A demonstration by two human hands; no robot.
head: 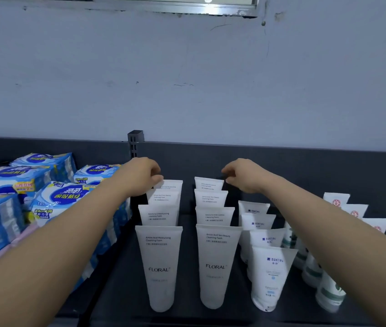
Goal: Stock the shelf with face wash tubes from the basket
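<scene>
Left forearm (52, 241) and right forearm (343, 234) come in from 7 and 5 o'clock and converge toward 12, flanking the stock. Between them, on the dark shelf (121, 279), Floral tubes (215, 265) stand cap-down with labels facing front. I judge this lets a shopper read them and take from the front of each file. They form two files of four, eight in all, with a bare lane between.

At 4 o'clock a third file holds four Manting tubes (272, 274), close against the right Floral file. Further toward 3 are green-banded tubes (328, 296), too blurred to count beyond at least three. Beyond them, at 2 o'clock, three red-seal tubes (354, 213) step back in a row. At 9 o'clock blue packs (64, 197) are piled just beside the left file, and at least five show.

At the far end, the left hand (140, 177) curls its fingers over the top corner of the back left tube (171, 185), pinching it. The right hand (243, 175) curls its fingertips at the top corner of the back right tube (208, 184); whether it grips or only touches, I cannot tell. Both, I judge, are squaring the rearmost tubes near the back panel (281, 161). The basket is out of view, and the shelf looks nearly stocked.
</scene>
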